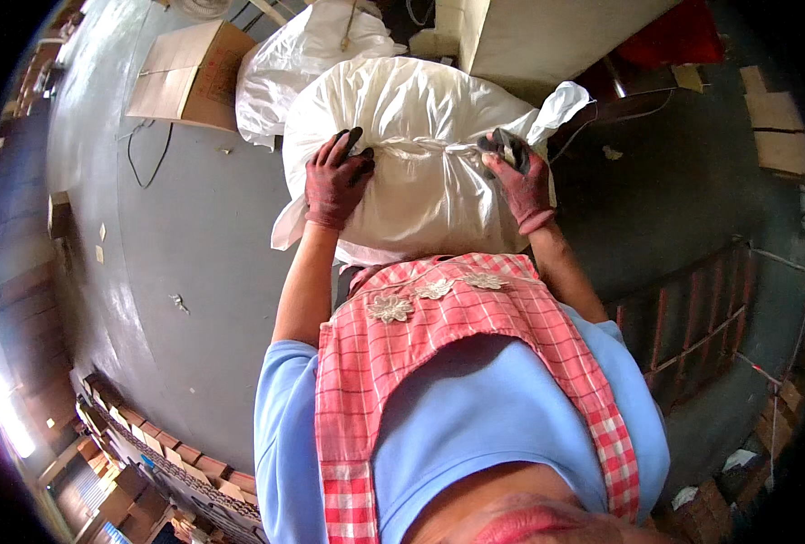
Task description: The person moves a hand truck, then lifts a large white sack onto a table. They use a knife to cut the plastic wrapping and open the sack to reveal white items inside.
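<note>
A big, full white sack (420,204) stands upright right before me, with a gathered, creased seam running across it. My left hand (337,186), in a dark red glove with black fingertips, is closed on the cloth at the seam's left end. At the right end of the seam, my right hand (520,181) wears a matching glove and its fingers are curled closed. Something greyish shows between those fingers, too small to name. Beyond the right hand, a twisted tuft of the sack's cloth (561,109) sticks out.
Behind the sack lies another white sack (307,63), beside a brown cardboard box (189,77). A pale block-like structure (547,41) rises at the back. To the right, a red metal rack (697,313) stands low on the grey floor (194,272). Cardboard stacks (162,440) line the lower left.
</note>
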Available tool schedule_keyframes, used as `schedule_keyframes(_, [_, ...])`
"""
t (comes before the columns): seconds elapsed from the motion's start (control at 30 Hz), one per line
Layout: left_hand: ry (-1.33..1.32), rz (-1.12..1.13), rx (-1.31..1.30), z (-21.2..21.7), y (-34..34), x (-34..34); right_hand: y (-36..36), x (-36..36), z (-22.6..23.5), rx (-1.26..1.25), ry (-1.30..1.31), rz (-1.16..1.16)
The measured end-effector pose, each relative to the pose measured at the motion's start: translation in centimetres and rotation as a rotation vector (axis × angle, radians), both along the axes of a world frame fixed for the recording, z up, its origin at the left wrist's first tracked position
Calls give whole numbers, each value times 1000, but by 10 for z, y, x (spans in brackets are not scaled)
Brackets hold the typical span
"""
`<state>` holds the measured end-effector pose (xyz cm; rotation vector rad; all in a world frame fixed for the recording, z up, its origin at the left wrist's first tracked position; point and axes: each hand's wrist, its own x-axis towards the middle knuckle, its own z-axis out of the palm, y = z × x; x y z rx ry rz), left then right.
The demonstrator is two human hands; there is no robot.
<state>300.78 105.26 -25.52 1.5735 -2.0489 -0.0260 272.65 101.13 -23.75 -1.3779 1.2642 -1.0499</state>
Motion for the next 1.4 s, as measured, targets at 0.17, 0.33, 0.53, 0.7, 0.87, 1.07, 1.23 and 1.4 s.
schedule_keyframes(0.17, [-1,19,47,-1,-2,-1,-17,13,0,-388,683,199])
schedule_keyframes(0.33, [29,-12,76,7,-3,-2,-27,22,-4,-419,622,231])
schedule_keyframes(0.53, [127,-24,-3,60,-8,-39,-23,15,19,240,-104,91])
schedule_keyframes(0.7, [338,-90,272,61,-31,-89,-24,21,12,194,-122,29])
schedule_keyframes(0.87, [328,-241,437,47,-53,-103,-19,18,18,72,118,81])
schedule_keyframes(1.07, [385,-330,690,20,-57,-96,12,38,60,39,81,-98])
schedule_keyframes(1.23, [792,-335,629,-20,-48,-65,-9,34,24,11,-69,36])
schedule_keyframes(1.4, [184,-371,122,-10,-48,-69,30,44,10,363,-713,-8])
